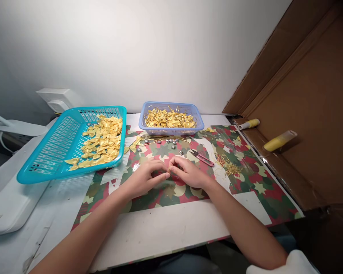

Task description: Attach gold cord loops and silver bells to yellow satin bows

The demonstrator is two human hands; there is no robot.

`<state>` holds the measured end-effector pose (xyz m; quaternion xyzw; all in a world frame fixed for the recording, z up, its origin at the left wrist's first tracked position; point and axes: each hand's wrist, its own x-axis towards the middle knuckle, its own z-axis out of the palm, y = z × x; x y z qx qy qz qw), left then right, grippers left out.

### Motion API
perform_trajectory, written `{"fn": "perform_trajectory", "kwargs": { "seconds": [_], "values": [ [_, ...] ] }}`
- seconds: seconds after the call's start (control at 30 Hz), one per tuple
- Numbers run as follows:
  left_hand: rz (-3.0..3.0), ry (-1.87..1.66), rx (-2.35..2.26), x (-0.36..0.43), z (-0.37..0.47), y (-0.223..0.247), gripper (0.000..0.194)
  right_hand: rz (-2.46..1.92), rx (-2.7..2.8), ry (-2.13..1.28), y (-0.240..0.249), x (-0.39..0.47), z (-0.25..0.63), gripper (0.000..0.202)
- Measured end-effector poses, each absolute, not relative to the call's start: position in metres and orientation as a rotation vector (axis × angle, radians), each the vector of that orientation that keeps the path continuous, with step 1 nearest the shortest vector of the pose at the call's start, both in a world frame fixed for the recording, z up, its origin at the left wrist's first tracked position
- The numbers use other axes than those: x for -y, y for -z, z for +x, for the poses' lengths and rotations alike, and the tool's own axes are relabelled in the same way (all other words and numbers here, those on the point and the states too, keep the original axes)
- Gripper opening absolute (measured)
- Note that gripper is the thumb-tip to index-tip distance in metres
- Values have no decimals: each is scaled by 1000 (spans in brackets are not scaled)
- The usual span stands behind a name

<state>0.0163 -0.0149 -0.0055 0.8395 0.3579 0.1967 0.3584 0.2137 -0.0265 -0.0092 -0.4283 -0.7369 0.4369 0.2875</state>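
Over the patterned sheet (pixel 157 199), my left hand (pixel 148 175) and my right hand (pixel 188 173) meet fingertip to fingertip. Both are closed in a pinch. Whatever lies between the fingertips is too small and too covered to make out. Just beyond my hands, several small silver bells (pixel 173 147) are scattered on the sheet. Behind these lies a bundle of thin gold ties (pixel 162 137), with a yellow ribbon bow (pixel 134 145) at its left end. Thread snips (pixel 202 158) with pink handles rest right of my right hand.
At the left a turquoise basket (pixel 53 146) holds many yellow bows. A smaller blue basket (pixel 171 131) by the wall holds bows with gold ties. Thread scraps (pixel 230 165) lie on the right. Yellow tubes (pixel 280 140) stick out by the cardboard side (pixel 311 102). A white lamp base (pixel 14 205) stands left.
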Motion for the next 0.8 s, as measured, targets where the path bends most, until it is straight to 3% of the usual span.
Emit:
{"fn": "perform_trajectory", "kwargs": {
  "seconds": [0.2,0.5,0.8],
  "values": [
    [1849,-580,-1003,16,18,10,28,-1095,1864,-1295,11,24,214,15],
    [1778,-660,-883,14,14,8,12,-884,1460,-1948,14,24,214,40],
    [1785,-669,-852,12,10,8,13,-737,1332,-1926,14,22,217,33]
  ]
}}
